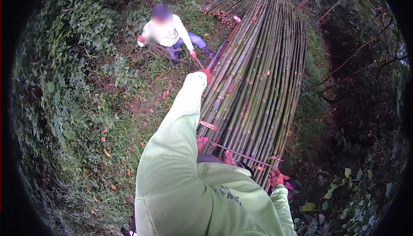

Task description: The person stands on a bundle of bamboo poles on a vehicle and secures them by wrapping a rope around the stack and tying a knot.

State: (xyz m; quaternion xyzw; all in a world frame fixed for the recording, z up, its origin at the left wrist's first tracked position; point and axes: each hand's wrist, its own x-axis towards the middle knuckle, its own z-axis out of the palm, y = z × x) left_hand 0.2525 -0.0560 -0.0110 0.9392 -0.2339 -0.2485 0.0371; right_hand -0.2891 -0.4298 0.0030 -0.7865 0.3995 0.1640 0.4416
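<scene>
My left hand (pixel 208 76), in a red glove, reaches forward along the left edge of a big stack of green bamboo poles (pixel 247 94). It is closed on a long blade with a hooked tip (pixel 218 55), which points away from me. Low on the right, my right hand (pixel 277 178) is curled at the stack's right edge. Just above it ends a thin strap (pixel 245 155) that crosses the poles. What its fingers hold, I cannot make out. My feet (pixel 228 157) rest on the near part of the poles.
A person in a white top (pixel 172 31) crouches left of the stack, one gloved hand holding a thin stick near my left hand. Another bamboo pile (pixel 226 5) lies behind. Grass and leafy plants (pixel 86 119) cover the left; dark undergrowth (pixel 352 119) borders the right.
</scene>
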